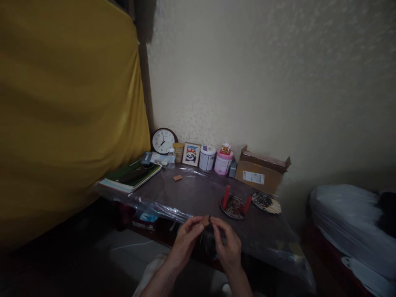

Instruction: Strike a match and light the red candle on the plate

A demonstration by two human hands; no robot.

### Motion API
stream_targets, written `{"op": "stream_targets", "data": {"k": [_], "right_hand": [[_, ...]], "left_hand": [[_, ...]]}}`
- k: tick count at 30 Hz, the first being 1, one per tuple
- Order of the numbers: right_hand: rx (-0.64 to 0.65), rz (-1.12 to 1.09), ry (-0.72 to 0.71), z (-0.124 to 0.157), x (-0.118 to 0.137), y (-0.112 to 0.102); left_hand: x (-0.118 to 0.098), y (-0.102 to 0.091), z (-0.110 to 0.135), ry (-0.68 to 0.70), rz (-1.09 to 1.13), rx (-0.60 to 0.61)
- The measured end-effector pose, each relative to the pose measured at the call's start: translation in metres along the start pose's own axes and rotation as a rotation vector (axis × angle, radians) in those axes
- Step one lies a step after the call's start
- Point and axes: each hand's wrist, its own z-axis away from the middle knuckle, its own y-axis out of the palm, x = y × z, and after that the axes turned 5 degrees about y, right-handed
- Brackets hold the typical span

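Over the table's front edge, my left hand pinches a small brown matchbox between thumb and fingers. A dark strip runs along the box's right side. My right hand is closed at that side, its fingertips pressed together against the dark edge; what they hold is too small and dim to make out. Beyond the hands, a round dish of dark bits carries two red candles, one upright and one leaning. To its right, a plate bears many dark-headed matches.
Another small brown box lies on the plastic-covered table. Along the wall stand a clock, a panda picture, a white tin, a pink tin and a cardboard box. Books lie left, beside a yellow curtain.
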Motion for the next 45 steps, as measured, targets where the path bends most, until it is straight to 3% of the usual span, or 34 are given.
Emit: {"op": "stream_targets", "data": {"k": [6, 14, 19, 23, 25, 28, 33, 38, 45], "right_hand": [[0.006, -0.037, 0.105, -0.002, 0.004, -0.003], [0.032, 0.0, 0.029, -0.009, 0.0, -0.005], [-0.086, 0.035, 0.046, -0.012, 0.02, -0.019], [0.096, 0.026, -0.05, -0.008, 0.004, -0.012], [0.059, 0.081, 0.043, -0.007, -0.018, -0.004], [-0.059, 0.041, 0.307, -0.009, -0.044, 0.001], [-0.121, -0.153, 0.435, -0.014, -0.03, -0.007], [-0.114, -0.176, 0.377, -0.009, -0.001, -0.005], [-0.044, -0.083, 0.17, -0.005, 0.008, -0.002]], "left_hand": [[-0.004, 0.005, 0.002, -0.026, 0.058, -0.053], [-0.003, 0.006, 0.001, -0.022, 0.084, -0.047], [-0.004, 0.005, -0.003, -0.028, 0.072, -0.08], [-0.008, 0.008, -0.003, -0.001, 0.052, -0.05], [-0.011, 0.01, -0.001, 0.01, 0.031, -0.028], [-0.011, 0.009, 0.0, 0.014, 0.013, -0.021], [-0.007, 0.004, -0.002, -0.007, 0.014, -0.067], [-0.005, 0.006, -0.002, -0.017, 0.048, -0.056], [-0.004, 0.008, -0.002, -0.007, 0.059, -0.068]]}}
